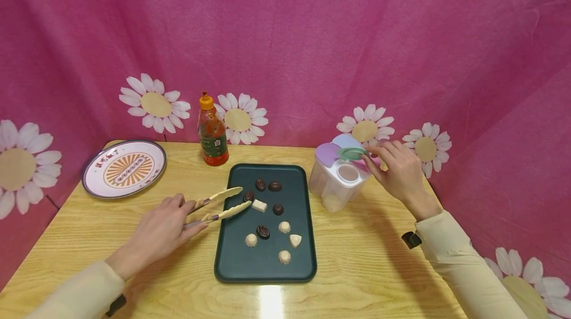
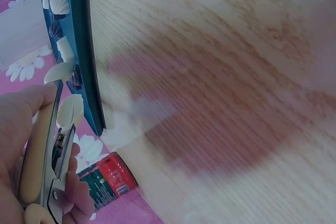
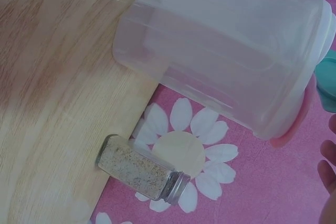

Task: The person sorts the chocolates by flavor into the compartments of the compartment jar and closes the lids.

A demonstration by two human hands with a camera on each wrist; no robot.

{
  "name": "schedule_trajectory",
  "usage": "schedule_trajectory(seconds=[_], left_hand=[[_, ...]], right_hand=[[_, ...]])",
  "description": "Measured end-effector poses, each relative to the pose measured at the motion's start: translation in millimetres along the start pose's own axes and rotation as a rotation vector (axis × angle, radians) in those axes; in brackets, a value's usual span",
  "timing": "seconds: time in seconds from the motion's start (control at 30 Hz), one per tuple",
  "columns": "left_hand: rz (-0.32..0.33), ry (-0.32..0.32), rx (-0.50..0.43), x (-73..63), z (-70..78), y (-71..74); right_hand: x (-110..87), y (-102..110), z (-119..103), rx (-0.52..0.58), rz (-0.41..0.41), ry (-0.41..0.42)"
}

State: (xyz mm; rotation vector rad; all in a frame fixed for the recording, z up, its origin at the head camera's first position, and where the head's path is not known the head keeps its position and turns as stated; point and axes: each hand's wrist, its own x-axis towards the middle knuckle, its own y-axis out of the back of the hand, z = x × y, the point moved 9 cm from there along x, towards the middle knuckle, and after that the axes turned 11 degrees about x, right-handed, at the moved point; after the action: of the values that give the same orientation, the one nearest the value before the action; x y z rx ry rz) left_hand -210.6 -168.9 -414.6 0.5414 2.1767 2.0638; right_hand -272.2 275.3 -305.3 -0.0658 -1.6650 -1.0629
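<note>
My left hand holds a pair of kitchen tongs with cream tips. The tips are spread over the left side of a dark green tray, close by a dark chocolate and a white rectangular chocolate. Several more dark and white chocolates lie scattered on the tray. On the right, my right hand pinches a green lid, raised above a round opening in a clear plastic container. Purple, blue and pink lids cover its other parts. In the right wrist view only fingertips show.
A white patterned plate lies at the back left. Behind the tray stands a red sauce bottle with an orange cap. Beside the container, the right wrist view shows a glass jar of pale grains. A pink flowered cloth hangs behind the wooden table.
</note>
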Motion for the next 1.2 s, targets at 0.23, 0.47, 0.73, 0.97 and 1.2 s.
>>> schedule_trajectory(seconds=[0.23,0.47,0.73,0.97,1.2], left_hand=[[0.005,-0.016,0.006,6.0,2.9,-4.4],[-0.006,-0.024,0.006,10.1,4.4,-6.9],[-0.021,-0.024,0.007,15.9,5.7,-7.3],[-0.065,-0.018,0.014,22.6,6.7,-12.2],[-0.061,-0.022,0.011,24.7,7.8,-13.1]], right_hand=[[0.4,0,0,0.000,0.002,-0.002],[0.7,0,0,0.001,0.000,0.000],[0.5,0,0,0.000,0.001,0.007],[1.0,-1,0,0.002,-0.002,0.012],[1.3,0,0,-0.002,0.000,0.013]])
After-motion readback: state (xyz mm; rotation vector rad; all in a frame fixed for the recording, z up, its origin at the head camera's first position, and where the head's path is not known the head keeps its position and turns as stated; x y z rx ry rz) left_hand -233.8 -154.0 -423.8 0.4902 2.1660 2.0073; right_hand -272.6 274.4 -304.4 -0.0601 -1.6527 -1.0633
